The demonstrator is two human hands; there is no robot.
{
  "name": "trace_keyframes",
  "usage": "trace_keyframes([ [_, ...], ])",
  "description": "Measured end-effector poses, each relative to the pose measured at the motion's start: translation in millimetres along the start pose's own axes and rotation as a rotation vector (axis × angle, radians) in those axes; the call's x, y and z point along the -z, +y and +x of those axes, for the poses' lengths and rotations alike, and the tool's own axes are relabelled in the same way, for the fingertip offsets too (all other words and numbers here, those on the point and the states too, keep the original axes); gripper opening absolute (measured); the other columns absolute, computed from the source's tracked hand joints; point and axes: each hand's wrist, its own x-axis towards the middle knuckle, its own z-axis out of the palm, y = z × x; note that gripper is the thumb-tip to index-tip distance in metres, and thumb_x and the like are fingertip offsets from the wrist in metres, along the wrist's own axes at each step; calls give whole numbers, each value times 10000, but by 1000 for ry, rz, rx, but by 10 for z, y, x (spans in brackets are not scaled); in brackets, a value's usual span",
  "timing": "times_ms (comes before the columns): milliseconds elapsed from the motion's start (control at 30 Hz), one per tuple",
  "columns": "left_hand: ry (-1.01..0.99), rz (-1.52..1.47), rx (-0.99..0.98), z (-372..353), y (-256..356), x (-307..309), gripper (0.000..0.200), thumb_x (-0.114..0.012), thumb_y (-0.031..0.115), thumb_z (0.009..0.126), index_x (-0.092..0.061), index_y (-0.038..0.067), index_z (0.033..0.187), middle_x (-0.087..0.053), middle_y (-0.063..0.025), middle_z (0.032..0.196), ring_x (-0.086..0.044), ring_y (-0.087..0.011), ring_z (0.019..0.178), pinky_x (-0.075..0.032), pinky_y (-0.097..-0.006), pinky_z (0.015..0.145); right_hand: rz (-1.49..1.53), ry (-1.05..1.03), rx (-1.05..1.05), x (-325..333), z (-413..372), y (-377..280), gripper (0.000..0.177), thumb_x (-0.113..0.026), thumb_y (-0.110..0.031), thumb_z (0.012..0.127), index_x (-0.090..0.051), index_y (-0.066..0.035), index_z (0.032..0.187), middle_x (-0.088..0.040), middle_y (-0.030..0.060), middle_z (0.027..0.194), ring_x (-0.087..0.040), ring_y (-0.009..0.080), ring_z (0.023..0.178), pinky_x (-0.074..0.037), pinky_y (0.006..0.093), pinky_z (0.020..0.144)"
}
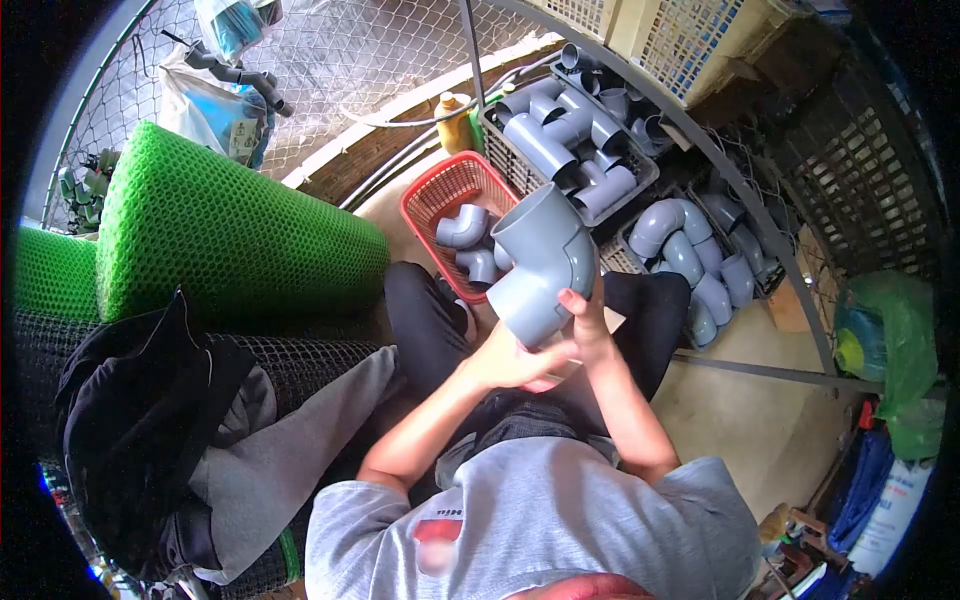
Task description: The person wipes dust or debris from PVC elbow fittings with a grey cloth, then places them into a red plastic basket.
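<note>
A large grey plastic pipe elbow (545, 260) is held up in front of my lap, its wide round opening facing up and to the left. My right hand (592, 325) grips its right side, the thumb lying on the outer surface and the other fingers mostly hidden behind. Under the lower end, my left hand (520, 362) holds the elbow from below, with its fingers partly hidden. Behind my hands, a flat pale piece (608, 322) shows, too covered to name.
Ahead stands a red basket (412, 208) with several smaller grey elbows (463, 228). Crates of grey pipe fittings (540, 145) stand to its right. Rolled green mesh (240, 220) and a dark jacket (140, 420) lie at the left. A metal bar (760, 371) crosses the right side.
</note>
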Motion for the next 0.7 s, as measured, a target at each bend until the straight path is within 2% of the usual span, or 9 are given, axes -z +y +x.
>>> trace_keyframes([
  [67, -169, 654, -456, 142, 158, 152, 773, -873, 408, 780, -558, 13, 1365, -619, -170, 1291, -617, -336, 1184, -487, -439, 1018, -66, 41, 16, -41, 42, 15, 905, -842, -247, 746, -382, -37, 1497, -532, 140, 1346, -582, 260, 1208, -512, 424, 1035],
  [233, -206, 874, -592, 261, 154, 258, 579, -840, 363, 810, -656, 44, 1257, -652, -162, 1232, -633, -364, 1139, -500, -484, 982, -159, 175, 108, -66, 108, 39, 944, -837, -242, 741, -351, -37, 1525, -492, 132, 1387, -525, 257, 1267, -460, 429, 1080],
  [300, -238, 219, -168, 140, 92, 195, 486, -814, 251, 864, -653, 36, 1270, -651, -137, 1239, -667, -291, 1078, -522, -436, 966, -45, 228, 41, -43, 76, 3, 954, -847, -275, 725, -368, -40, 1516, -493, 119, 1391, -522, 253, 1268, -457, 422, 1078],
  [333, -237, 219, -174, 103, 68, 248, 486, -814, 251, 864, -653, 36, 1270, -651, -137, 1239, -667, -291, 1078, -522, -436, 966, -48, 224, 44, 51, 61, 36, 954, -847, -275, 725, -368, -40, 1516, -493, 119, 1391, -522, 253, 1268, -457, 422, 1078],
  [400, -271, 6, 259, 18, 117, 433, 369, -765, 100, 910, -651, -9, 1243, -683, -83, 1193, -621, -153, 1110, -520, -329, 944, -108, 192, 142, 224, 58, 103, 951, -853, -332, 720, -390, -46, 1501, -510, 113, 1379, -538, 245, 1250, -465, 411, 1063],
  [433, -73, -275, 307, -64, 202, 458, 380, -773, 69, 879, -652, -3, 1232, -708, -64, 1109, -653, -151, 1046, -528, -326, 943, -36, 182, 55, 263, 38, 22, 943, -848, -381, 723, -409, -40, 1485, -545, 105, 1340, -558, 239, 1226, -469, 403, 1054],
  [600, 393, -323, 28, -13, 86, 727, 295, -682, 99, 965, -664, -8, 1239, -733, -65, 1095, -693, -170, 1019, -539, -321, 952, -77, 77, -161, 776, -19, -130, 887, -810, -392, 732, -451, -18, 1451, -598, 107, 1265, -605, 237, 1152, -501, 393, 996],
  [667, 419, -337, -67, 62, 247, 721, 298, -701, 153, 947, -677, -5, 1198, -737, -66, 1073, -695, -170, 993, -545, -320, 902, -177, -88, -260, 741, -45, -228, 947, -797, -368, 686, -437, -6, 1484, -581, 123, 1334, -586, 250, 1222, -471, 390, 1057],
  [700, 222, -126, 32, 59, 342, 776, 325, -713, 180, 930, -674, -5, 1194, -735, -78, 1077, -693, -184, 993, -544, -335, 895, -250, -184, -191, 641, -7, -267, 997, -803, -372, 672, -411, -4, 1512, -560, 132, 1379, -562, 261, 1271, -441, 391, 1099],
])
